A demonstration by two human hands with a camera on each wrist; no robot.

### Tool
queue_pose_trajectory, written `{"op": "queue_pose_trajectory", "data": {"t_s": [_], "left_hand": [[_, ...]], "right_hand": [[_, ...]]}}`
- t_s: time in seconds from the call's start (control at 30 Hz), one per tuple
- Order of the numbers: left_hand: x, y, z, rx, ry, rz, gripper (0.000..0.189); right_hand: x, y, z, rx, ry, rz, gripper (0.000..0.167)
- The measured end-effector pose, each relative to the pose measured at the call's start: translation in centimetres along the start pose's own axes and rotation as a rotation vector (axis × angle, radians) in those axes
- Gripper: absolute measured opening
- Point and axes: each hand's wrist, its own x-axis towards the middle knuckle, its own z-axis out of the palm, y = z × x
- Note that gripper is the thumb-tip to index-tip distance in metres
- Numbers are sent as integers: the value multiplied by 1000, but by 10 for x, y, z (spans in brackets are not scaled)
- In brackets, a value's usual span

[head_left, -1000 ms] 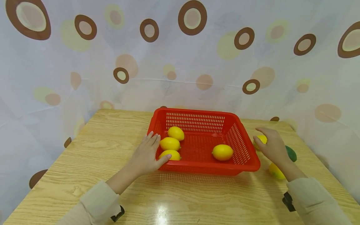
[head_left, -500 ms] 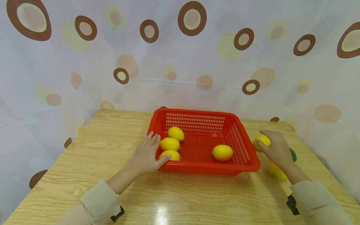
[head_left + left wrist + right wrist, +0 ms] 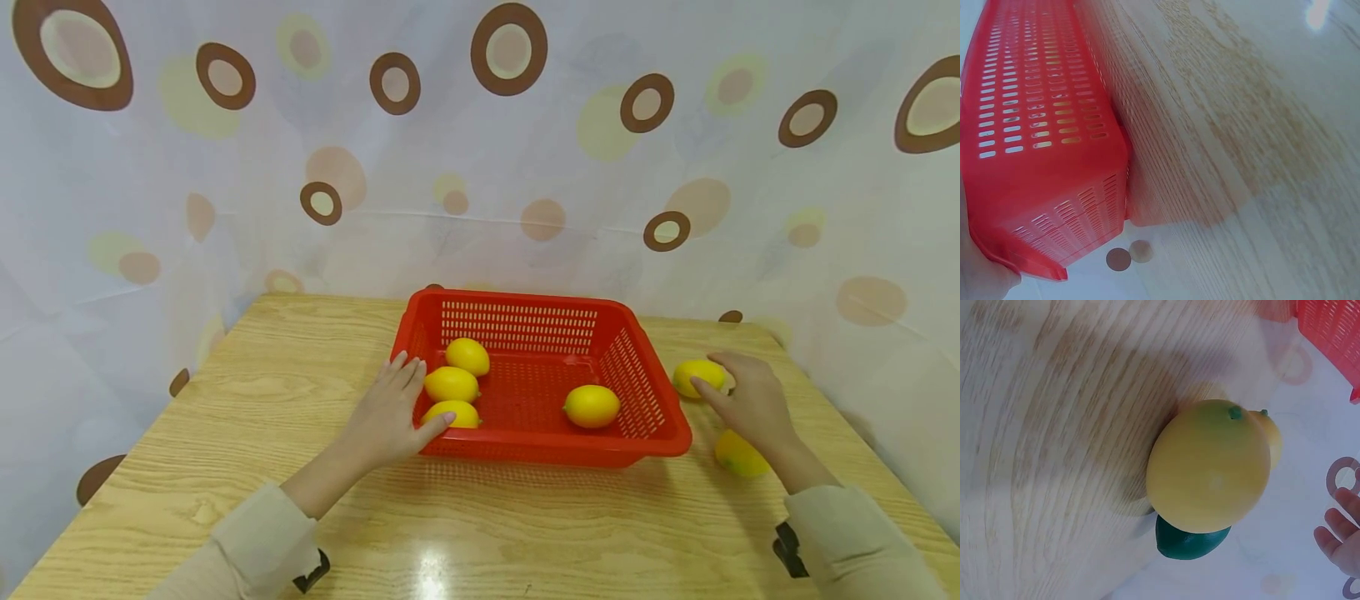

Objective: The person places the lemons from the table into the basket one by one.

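My left hand (image 3: 382,414) rests on the near left corner of a red plastic basket (image 3: 555,448), fingers straight over the left rim and thumb along the front. Inside the basket, three lemons (image 3: 452,384) lie in a row at the left. Another lemon (image 3: 592,407) sits toward the right. My right hand (image 3: 752,404) hovers right of the basket, fingers and thumb apart and holding nothing. Just beyond its fingertips is a loose lemon (image 3: 699,378). Partly behind the wrist lies a yellow fruit with a greenish tip (image 3: 740,455). A dark green oval fruit (image 3: 1190,542) shows in the right wrist view, hidden in the head view.
Everything stands on a wood-grain table (image 3: 247,392). A pale curtain (image 3: 480,158) with brown ring patterns hangs behind and at both sides. The basket's slotted side (image 3: 1041,81) rises close to my left wrist.
My right hand has drawn back to the right and slightly down, uncovering more of the far lemon and covering the green fruit. The left hand and basket stay put.
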Motion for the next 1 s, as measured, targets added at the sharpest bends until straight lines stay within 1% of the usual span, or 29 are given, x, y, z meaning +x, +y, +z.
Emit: {"op": "queue_pose_trajectory", "data": {"t_s": [0.2,0.43,0.67,1.0], "left_hand": [[0,-1,0,7,-7,-4,81],[0,-1,0,-1,-7,-6,80],[0,-1,0,3,-12,-5,80],[0,-1,0,-5,-13,-6,80]], "right_hand": [[-2,5,-1,-14,-19,40,50],[-6,12,-2,-19,-32,58,52],[-8,24,-1,-5,-17,65,51],[-13,38,0,-27,1,84,50]]}}
